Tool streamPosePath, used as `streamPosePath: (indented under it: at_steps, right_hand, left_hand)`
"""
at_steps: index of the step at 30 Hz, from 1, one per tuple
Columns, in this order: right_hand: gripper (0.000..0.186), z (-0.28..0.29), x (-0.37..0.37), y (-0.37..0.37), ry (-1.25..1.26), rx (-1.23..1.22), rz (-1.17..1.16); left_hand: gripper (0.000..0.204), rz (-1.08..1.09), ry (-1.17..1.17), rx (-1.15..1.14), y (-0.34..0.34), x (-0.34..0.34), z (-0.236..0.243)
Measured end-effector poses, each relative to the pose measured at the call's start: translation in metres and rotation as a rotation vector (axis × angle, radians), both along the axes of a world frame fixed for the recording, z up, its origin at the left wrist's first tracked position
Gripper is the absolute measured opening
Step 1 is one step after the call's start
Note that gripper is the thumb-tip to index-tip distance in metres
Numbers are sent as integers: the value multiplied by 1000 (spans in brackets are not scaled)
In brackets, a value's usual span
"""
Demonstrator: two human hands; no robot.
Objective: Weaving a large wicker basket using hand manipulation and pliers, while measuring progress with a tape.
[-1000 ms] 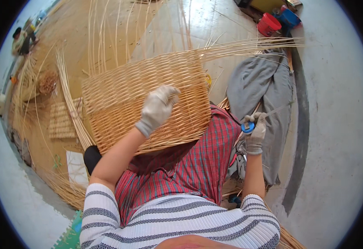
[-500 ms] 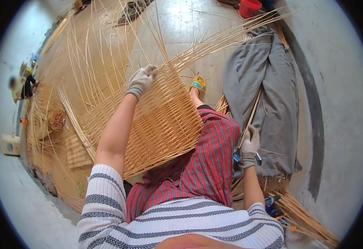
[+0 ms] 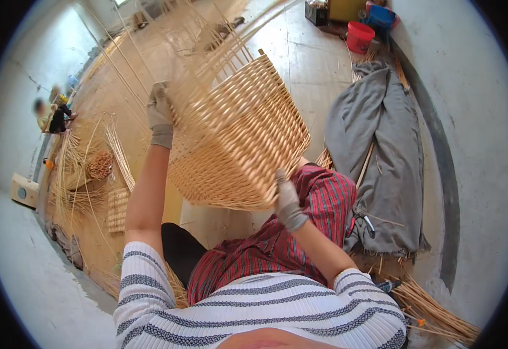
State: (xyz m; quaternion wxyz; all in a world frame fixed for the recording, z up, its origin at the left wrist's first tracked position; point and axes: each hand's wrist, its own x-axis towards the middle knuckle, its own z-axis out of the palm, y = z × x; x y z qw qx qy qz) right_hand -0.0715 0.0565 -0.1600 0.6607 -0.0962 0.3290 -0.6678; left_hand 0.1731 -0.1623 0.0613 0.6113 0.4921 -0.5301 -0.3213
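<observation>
Basket [image 3: 239,136] weaving is the work in hand, and the step looks like turning and steadying the piece between rounds of weave. It is held up over the lap, tilted, with its woven wall facing the camera and its unwoven stakes [image 3: 207,41] fanning up and away toward the top of the view. The left hand [image 3: 160,113], gloved, is closed on the upper left edge where the weave gives way to bare stakes. The right hand [image 3: 288,200], also gloved, is pressed against the lower right edge near the base, fingers curled on the wicker; whether it also holds a tool I cannot tell. Both hands hold only the basket. Under it lies a red plaid cloth [image 3: 300,232] across the lap. To the right a grey cloth [image 3: 382,151] is spread on the floor, with pliers [image 3: 361,224] at its lower edge and a bundle of rods [image 3: 434,308] beyond. A red bucket [image 3: 360,36] stands far off at the top. As a judgement, the next move calls for a firm grip at both edges, so the loose stakes do not whip or kink while the basket is brought to a working angle.
</observation>
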Motion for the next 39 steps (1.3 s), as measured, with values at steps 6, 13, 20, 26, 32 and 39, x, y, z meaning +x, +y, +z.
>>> streamPosePath:
  at_steps: [6, 13, 20, 26, 32, 39]
  right_hand:
    - [61, -15, 98, 25, 381, -18, 224]
    - [43, 35, 103, 42, 954, -246, 885]
    - [58, 169, 60, -51, 1740, -946, -218]
    - [69, 184, 60, -128, 2363, -813, -265]
    - [63, 170, 72, -135, 2296, -840, -310]
    - [43, 190, 73, -146, 2248, -902, -300]
  left_hand:
    - [56, 13, 470, -78, 26, 66, -70]
    - [80, 433, -283, 251, 158, 110, -155]
    - [77, 482, -433, 148, 186, 116, -195]
    - [58, 511, -1016, -343, 191, 12, -67]
    - [40, 436, -1179, -276, 111, 0, -64]
    - [17, 326, -1152, -207, 102, 2, -43]
